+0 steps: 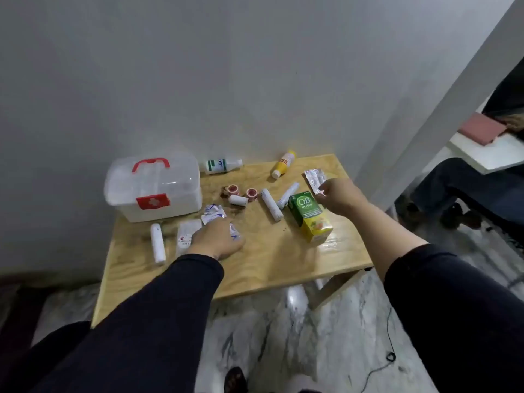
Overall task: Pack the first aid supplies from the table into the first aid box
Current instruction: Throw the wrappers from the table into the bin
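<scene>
First aid box (153, 188) closed on desk (272, 259), beyond left hand (218, 236), the nearer hand, which grips white sachets (213, 214). Right hand (338, 198) pinches blister strip (315, 178); box far to its left.

You wear dark navy long sleeves on both arms. Your left sleeve (158, 307) reaches the wrist; your right sleeve (453, 307) is pushed up, leaving the forearm bare. Both hands are bare.
</scene>
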The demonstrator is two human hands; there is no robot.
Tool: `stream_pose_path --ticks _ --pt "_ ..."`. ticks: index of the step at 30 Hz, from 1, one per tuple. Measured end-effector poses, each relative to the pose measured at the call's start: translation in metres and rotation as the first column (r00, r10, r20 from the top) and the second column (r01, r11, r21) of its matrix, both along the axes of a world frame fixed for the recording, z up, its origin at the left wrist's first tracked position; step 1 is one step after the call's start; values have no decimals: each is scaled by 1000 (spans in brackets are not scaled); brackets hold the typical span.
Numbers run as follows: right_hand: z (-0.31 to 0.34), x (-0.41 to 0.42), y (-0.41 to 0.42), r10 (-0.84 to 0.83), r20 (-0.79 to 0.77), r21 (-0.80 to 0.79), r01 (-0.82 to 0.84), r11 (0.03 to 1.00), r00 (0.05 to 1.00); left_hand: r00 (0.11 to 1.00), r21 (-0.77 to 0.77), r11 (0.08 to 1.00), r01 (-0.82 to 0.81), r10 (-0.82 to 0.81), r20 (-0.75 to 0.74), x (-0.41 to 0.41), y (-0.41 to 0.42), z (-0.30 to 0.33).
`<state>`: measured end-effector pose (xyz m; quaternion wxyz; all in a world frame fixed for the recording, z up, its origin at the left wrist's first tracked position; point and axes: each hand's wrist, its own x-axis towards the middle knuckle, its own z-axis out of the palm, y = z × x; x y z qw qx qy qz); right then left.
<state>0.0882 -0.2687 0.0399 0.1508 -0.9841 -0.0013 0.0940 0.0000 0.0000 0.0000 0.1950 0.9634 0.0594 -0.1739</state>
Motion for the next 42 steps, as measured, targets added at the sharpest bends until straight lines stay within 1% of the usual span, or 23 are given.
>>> stream_pose_path --ticks 1,4,7,9,12,14,16,19,21,24,26,28,30,33,37,40,42 --pt "-6 -3 -4 -27 -17 -20 26 999 999 1000 25 1000 -9 9 -18 -1 -1 -5" --pt "-33 -2 -22 -84 -17 -12 84 996 996 1000 80 997 -7 8 -9 -4 -5 -24" --pt "-54 9 -33 -89 -10 32 89 995 996 999 97 995 -37 34 29 -1 -12 -34" --pt "-67 20 -37 -81 -14 70 82 994 997 993 84 991 -100 94 65 3 -17 -39" --pt "-90 36 -43 28 9 105 -29 994 1000 967 68 973 -219 207 149 3 -33 -48" --pt "-100 48 -46 128 53 93 -133 987 990 940 79 950 -303 285 187 4 -44 -54" --pt "-107 58 -48 189 94 57 -195 979 977 906 57 927 -371 348 240 5 -53 -59" --pt "-111 63 -57 254 132 -33 -252 967 958 870 52 899 -436 406 280 6 -68 -65" --pt "-113 65 -67 280 137 -46 -277 960 950 859 49 891 -451 419 293 4 -79 -66" --pt "-106 77 -74 229 184 -16 -230 973 956 849 39 876 -481 455 268 6 -88 -59" --pt "-91 84 -69 196 266 6 -205 979 944 841 89 859 -505 465 277 11 -87 -50" --pt "-67 88 -57 159 373 65 -197 978 914 815 141 834 -533 462 349 16 -86 -36" --pt "-45 93 -39 137 446 133 -217 967 885 775 148 812 -564 460 434 22 -85 -18" --pt "-14 92 3 169 503 220 -315 923 847 698 78 784 -616 498 515 27 -78 16" --pt "17 65 71 287 533 312 -500 808 796 597 60 721 -690 521 611 7 -53 54" --pt "31 30 123 398 539 317 -617 721 742 516 30 688 -725 514 685 -25 -21 68" --pt "39 3 158 472 542 305 -686 660 695 486 33 657 -753 522 701 -53 5 73"
